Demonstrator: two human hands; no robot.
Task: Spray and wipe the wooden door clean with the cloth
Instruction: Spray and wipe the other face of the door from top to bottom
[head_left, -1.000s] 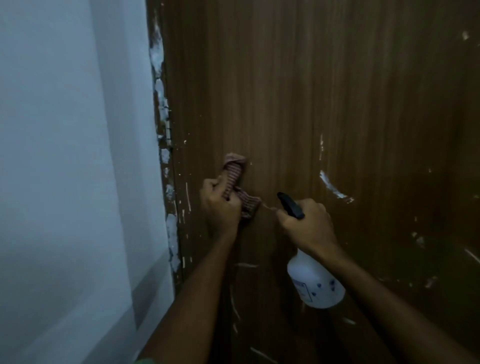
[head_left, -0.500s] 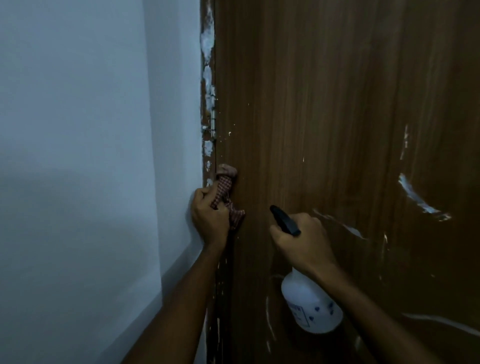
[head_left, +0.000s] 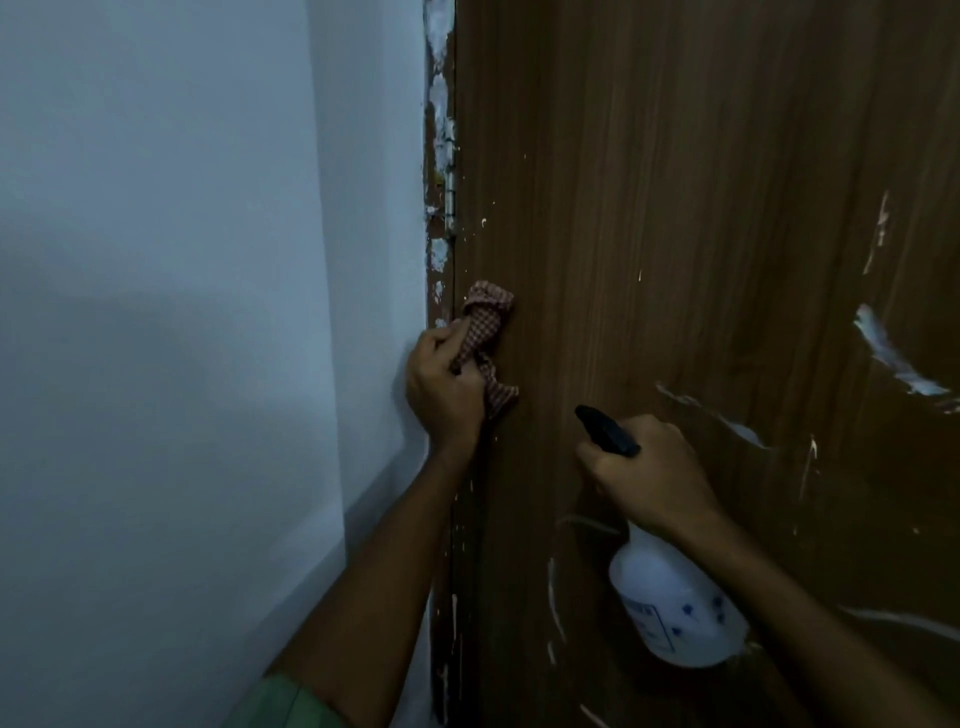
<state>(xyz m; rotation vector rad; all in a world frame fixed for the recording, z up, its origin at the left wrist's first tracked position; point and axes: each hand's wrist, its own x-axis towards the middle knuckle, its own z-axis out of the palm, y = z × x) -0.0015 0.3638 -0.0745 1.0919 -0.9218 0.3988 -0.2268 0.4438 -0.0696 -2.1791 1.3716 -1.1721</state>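
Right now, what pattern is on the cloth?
Small red-and-white check on the cloth, clearest in the head view.

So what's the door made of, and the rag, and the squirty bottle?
The door looks like brown wood or wood-look laminate, smooth, with straight vertical grain lines. The rag seems to be woven fabric: red-and-white checks, soft crumpled folds. The squirty bottle looks like cloudy white plastic, with a black, probably plastic, spray head.

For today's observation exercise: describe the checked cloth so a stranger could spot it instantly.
Find the brown wooden door and follow its hinged left edge. There the left hand grips a crumpled red-and-white checked cloth against the wood, the only patterned fabric in view.
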